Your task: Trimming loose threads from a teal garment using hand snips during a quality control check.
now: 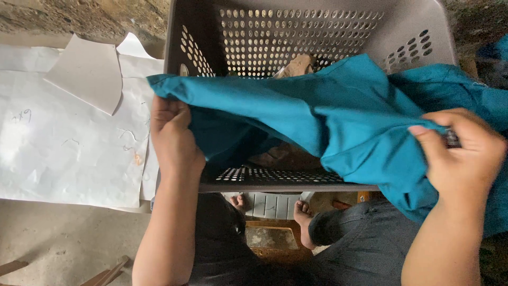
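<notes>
- The left hand [172, 135] was closed on one edge of a teal garment [328, 122], fingers curled over the cloth at the basket's left side.
- The right hand [460, 153] pinched the garment's other end, thumb pressed on the fabric.
- The garment was stretched between both hands, draped across the open top of a grey perforated laundry basket [407, 37].
- White paper sheets [63, 143] lay on the floor left of the basket.
- Bare feet [302, 214] showed below its near rim.
</notes>
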